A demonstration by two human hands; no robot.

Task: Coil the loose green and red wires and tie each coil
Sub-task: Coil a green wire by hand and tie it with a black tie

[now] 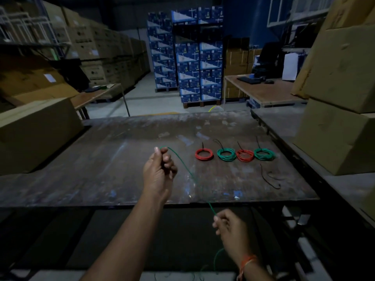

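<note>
Left grip point(160, 167) pinches the loose thin green wire point(188, 171) end over counter point(101, 169) centre; right grip point(225, 224) pinches it past the near edge. Risk: trailing slack below tangles, snagging that edge.

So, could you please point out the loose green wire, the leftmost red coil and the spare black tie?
loose green wire point(183, 163), head view, span between the hands
leftmost red coil point(197, 155), head view, left rim
spare black tie point(271, 181), head view, middle
</note>
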